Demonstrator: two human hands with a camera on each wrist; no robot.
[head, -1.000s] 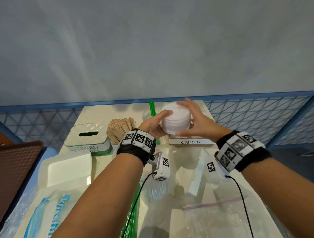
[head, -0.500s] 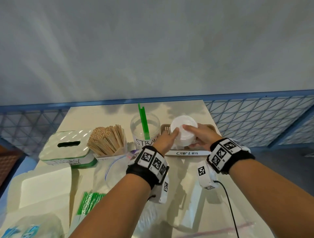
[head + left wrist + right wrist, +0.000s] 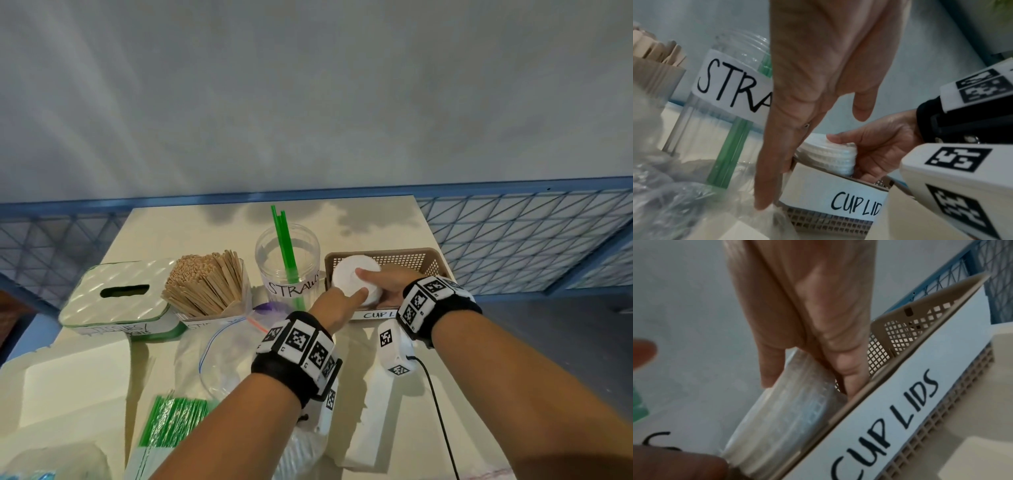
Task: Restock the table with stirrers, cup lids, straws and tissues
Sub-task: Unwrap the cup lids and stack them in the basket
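1. Where the table (image 3: 178,226) meets the blue railing, four labelled containers stand in a row, and the stack of cup lids (image 3: 356,279) sits in the left end of the tan mesh basket (image 3: 411,258) marked "CUP LIDS".
2. The right hand (image 3: 387,286) grasps the stack, thumb on its top and fingers curled down its right side inside the basket.
3. The left hand (image 3: 337,305) is released, its straight fingers (image 3: 777,146) pointing down at the basket's near left corner, one fingertip touching the stack's left edge.
4. Left of the basket, the clear jar (image 3: 287,263) labelled "STRAWS" holds only a few green straws (image 3: 284,246), standing upright.
5. Next along, a small box is packed with wooden stirrers (image 3: 205,282) fanned to the right.
6. At the far left is the green-rimmed tissue box (image 3: 116,301), its top slot dark; whether it holds tissues cannot be told.
7. Nearer the person lie a bundle of green straws (image 3: 171,423), an opened clear zip bag (image 3: 219,356) and a white pack (image 3: 75,380).
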